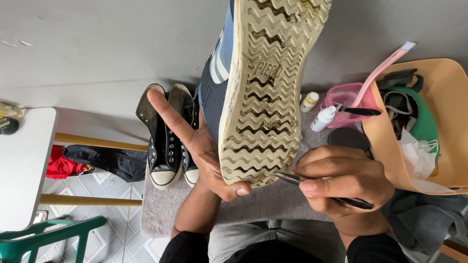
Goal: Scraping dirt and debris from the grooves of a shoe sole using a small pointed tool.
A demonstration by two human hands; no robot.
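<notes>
Cream rubber sole of the blue shoe (265, 92) faces us, held upright by our left hand (204, 151) at its heel edge. Our right hand (341, 182) pinches dark tweezers (292, 178), whose tip touches that edge. Black sneakers (168, 141) stand just beside the shoe; grey towel (263, 202) lies below it.

Grey towel-covered desk (273, 202) with shoe-cleaning items

On it: a pair of black high-top sneakers (168, 146) at the left; a small yellow-capped bottle (309, 101), a white squeeze bottle (323, 118), a pink tub (348, 100) and a dark round lid (348, 138) toward the back right; a tan bag (438, 97) at the right edge.
</notes>
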